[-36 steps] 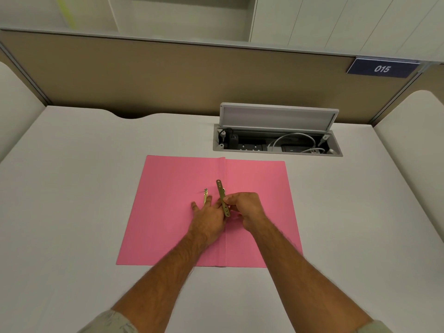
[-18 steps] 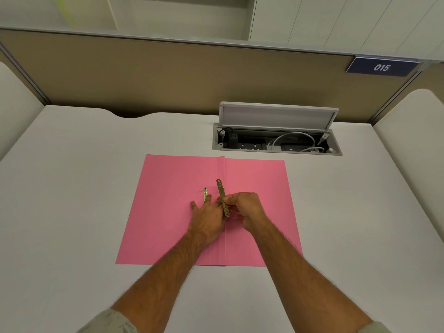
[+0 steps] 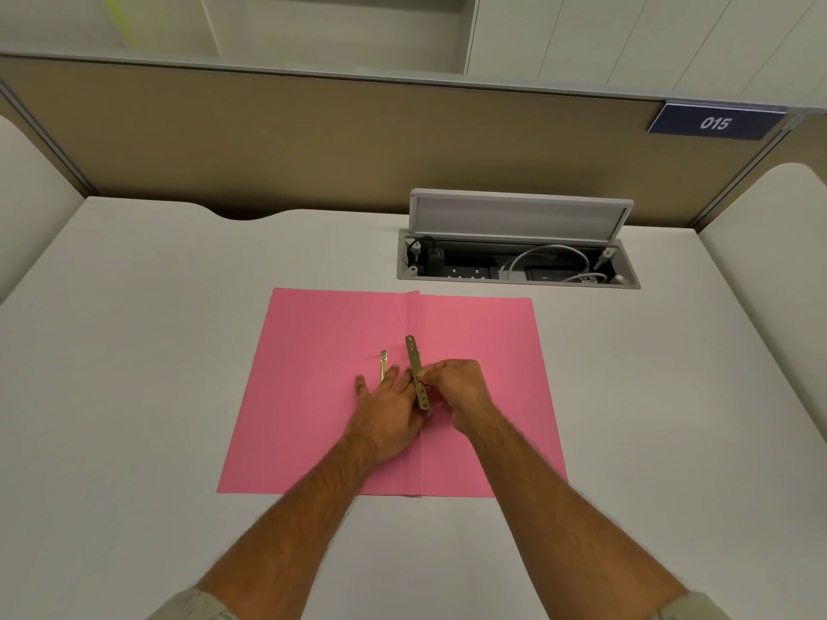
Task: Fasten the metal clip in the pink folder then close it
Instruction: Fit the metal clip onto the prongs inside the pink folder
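Observation:
The pink folder (image 3: 313,396) lies open and flat on the white desk, its spine crease running toward me down the middle. A brass metal clip bar (image 3: 415,364) stands tilted over the crease, pinched near its lower half by my right hand (image 3: 456,387). A thin brass prong (image 3: 383,364) lies on the left flap, partly under my left hand (image 3: 389,413), which rests flat on the folder with fingers spread, pressing down beside the crease.
An open cable box (image 3: 519,261) with sockets, plugs and white cables is sunk in the desk behind the folder, its lid (image 3: 519,214) raised. A beige partition (image 3: 313,140) bounds the back; a sign reading 015 (image 3: 715,123) hangs at its right.

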Available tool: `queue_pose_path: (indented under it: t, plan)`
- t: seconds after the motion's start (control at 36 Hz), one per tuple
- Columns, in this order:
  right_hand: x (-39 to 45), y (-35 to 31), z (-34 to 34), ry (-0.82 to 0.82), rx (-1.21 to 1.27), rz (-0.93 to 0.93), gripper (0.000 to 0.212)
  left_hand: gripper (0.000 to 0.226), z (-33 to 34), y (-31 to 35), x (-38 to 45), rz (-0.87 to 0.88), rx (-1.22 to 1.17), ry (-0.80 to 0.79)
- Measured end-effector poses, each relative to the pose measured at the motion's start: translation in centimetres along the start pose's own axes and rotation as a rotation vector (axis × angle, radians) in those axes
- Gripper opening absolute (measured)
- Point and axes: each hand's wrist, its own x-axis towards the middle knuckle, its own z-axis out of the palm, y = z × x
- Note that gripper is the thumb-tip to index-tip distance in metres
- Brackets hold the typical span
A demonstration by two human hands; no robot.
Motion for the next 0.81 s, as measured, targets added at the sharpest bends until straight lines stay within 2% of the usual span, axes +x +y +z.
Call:
queue_pose_path:
  t: [0.19,0.39,0.61,0.81]
  plan:
    - [0.6,0.2,0.4,0.053,-0.082,-0.022,0.008,0.088,1.2,-1.8,-1.0,0.057,-0.061,0.020]
    - [0.7,0.2,0.9,0.113,-0.274,-0.036,0.009,0.111,1.8,-2.4,-0.9,0.013,-0.080,0.025]
    - [1.1,0.1,1.4,0.172,-0.483,-0.058,0.007,0.108,1.6,-2.2,-0.8,0.029,-0.096,0.026]
    - [1.3,0.2,1.3,0.179,-0.540,-0.068,0.011,0.106,1.7,-2.3,-0.4,0.028,-0.058,0.012]
